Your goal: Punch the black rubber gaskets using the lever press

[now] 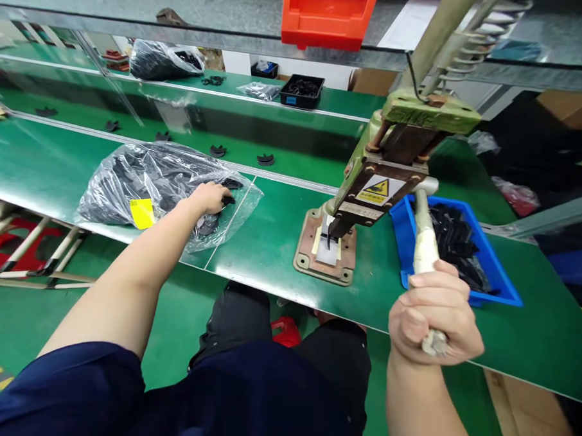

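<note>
My right hand (434, 317) is clamped on the press lever (423, 249), whose long axis runs from my grip up and away to the press (369, 196). My left hand (209, 197), fingers curled inside the bag (142, 186), is picking a black part (229, 199); I cannot tell if it is gripped. Judged next: seat the part under the punch, beyond my right grip.

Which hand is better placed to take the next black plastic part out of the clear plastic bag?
Left. The left hand already reaches into the clear plastic bag of black parts, while the right hand grips the press lever handle.
</note>
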`<state>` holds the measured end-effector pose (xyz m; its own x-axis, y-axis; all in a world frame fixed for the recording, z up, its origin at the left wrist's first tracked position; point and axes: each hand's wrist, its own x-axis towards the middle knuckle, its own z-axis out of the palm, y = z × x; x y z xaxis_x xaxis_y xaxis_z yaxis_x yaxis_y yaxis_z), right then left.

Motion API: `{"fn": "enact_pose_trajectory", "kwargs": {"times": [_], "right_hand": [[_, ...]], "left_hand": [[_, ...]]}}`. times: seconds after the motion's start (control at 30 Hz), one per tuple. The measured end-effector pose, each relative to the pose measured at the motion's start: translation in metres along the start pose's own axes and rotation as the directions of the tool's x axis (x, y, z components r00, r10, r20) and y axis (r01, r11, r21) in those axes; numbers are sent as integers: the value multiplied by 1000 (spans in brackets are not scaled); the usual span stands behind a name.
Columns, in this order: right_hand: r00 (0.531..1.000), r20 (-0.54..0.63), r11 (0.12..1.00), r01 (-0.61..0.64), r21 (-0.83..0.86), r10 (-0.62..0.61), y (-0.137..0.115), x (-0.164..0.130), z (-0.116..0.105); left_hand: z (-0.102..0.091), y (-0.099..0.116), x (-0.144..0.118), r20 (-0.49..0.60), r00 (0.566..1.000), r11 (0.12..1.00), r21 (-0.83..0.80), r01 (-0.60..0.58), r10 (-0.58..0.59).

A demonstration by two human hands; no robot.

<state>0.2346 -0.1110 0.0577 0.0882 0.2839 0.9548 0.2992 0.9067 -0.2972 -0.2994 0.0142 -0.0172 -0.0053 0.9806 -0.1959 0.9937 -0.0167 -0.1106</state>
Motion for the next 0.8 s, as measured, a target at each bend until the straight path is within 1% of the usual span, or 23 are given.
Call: {"fn": "enact_pose_trajectory", "kwargs": {"times": [0.07,0.17,0.23,0.27,0.33,0.4,0.43,0.5,0.57,0.63,0.7,0.73,0.8], "right_hand": [[1000,20,1000,-21,-10,21,-2,1,-1],[999,32,1000,-14,-2,14,-3,1,-2],[999,34,1000,-1,5,1,-3,1,-2],[999,35,1000,8,8,-8,-2,1,-2],[999,37,1000,22,20,-22,-2,1,-2],[999,40,999,30,29,-31,-2,1,-2],[999,45,999,28,29,-29,-2,1,-2],[998,54,999,25,21,-26,-3,1,-2],[997,67,1000,25,12,-26,-4,1,-3],[997,73,1000,14,1,-14,-5,0,-4],[998,69,1000,-7,-11,8,-6,0,-4],[998,67,1000,-14,-17,16,-7,0,-4],[997,74,1000,-14,-19,15,-8,0,-4]], "left_hand": [[-2,-3,1,-30,1000,1000,-3,2,-2],[-7,-5,-1,-81,997,997,-77,-19,13],[-11,2,-6,-113,993,984,-168,-56,37],[-14,10,-9,-136,990,971,-228,-75,45],[-18,34,-17,-199,979,922,-370,-111,38],[-22,68,-27,-232,973,841,-525,-133,9],[-23,87,-32,-223,975,788,-601,-134,-5],[-22,127,-40,-155,988,655,-746,-117,0],[-17,164,-46,-92,995,509,-855,-101,44],[-9,193,-47,-69,992,389,-915,-104,101],[-1,213,-47,-63,988,316,-943,-106,143],[3,219,-46,-62,986,292,-951,-106,156],[9,225,-44,-56,984,250,-963,-98,171]]}}
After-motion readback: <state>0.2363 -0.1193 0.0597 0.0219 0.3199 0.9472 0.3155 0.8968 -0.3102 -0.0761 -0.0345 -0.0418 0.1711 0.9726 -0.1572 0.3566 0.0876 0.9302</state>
